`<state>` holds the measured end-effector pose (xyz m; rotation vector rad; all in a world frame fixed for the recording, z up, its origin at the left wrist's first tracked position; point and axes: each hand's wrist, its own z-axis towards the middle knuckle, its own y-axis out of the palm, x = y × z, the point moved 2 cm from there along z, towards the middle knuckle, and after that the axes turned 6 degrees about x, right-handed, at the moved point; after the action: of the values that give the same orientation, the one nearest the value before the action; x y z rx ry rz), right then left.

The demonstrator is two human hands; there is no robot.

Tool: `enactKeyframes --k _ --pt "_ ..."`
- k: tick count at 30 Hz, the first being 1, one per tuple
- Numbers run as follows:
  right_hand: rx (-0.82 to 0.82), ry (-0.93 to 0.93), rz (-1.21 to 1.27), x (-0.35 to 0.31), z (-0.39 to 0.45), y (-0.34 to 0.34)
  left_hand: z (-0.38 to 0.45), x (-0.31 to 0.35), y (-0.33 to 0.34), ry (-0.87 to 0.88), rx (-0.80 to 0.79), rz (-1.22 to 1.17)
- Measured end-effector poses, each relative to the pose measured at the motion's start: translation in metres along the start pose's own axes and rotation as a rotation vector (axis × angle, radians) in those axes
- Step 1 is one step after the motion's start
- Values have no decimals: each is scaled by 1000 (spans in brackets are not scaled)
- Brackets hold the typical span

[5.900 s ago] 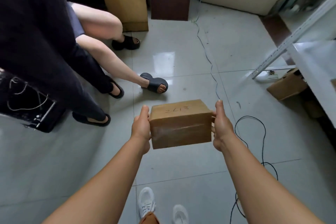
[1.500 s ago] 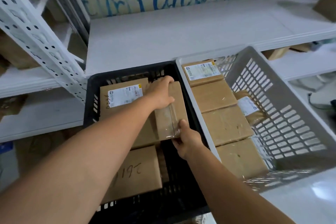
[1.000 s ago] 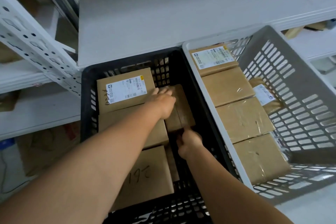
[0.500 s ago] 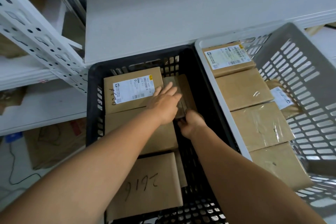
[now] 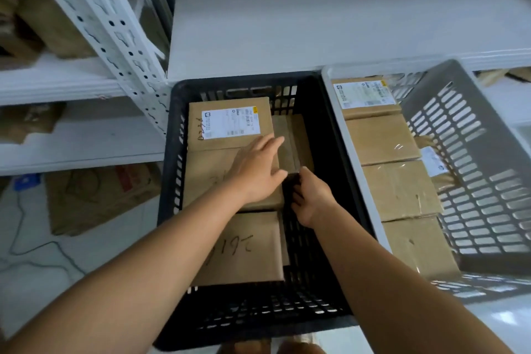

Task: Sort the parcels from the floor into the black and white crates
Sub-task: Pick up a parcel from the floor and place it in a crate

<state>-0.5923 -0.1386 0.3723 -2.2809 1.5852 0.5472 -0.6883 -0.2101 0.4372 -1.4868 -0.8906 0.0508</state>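
Note:
The black crate sits on the floor in front of me and holds several brown parcels. A narrow brown parcel stands on edge in the gap along their right side. My left hand lies flat with fingers spread, against this parcel and the stack beside it. My right hand curls around the parcel's near end, thumb on top. A labelled parcel lies at the crate's far end and one marked "2616" at the near end. The white crate to the right holds several parcels.
A white metal shelf runs behind both crates, with a perforated upright post at the left. Flattened cardboard and a thin cable lie on the floor left of the black crate.
The parcel has gone from my two-handed carry into the black crate's right-side gap. Over the last second my right hand slid up to its near end and my left hand spread flat.

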Motion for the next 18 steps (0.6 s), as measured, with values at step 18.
enactKeyframes --k 18 --pt "-294 202 -200 98 -20 -31 -143 -20 61 -263 -301 311"
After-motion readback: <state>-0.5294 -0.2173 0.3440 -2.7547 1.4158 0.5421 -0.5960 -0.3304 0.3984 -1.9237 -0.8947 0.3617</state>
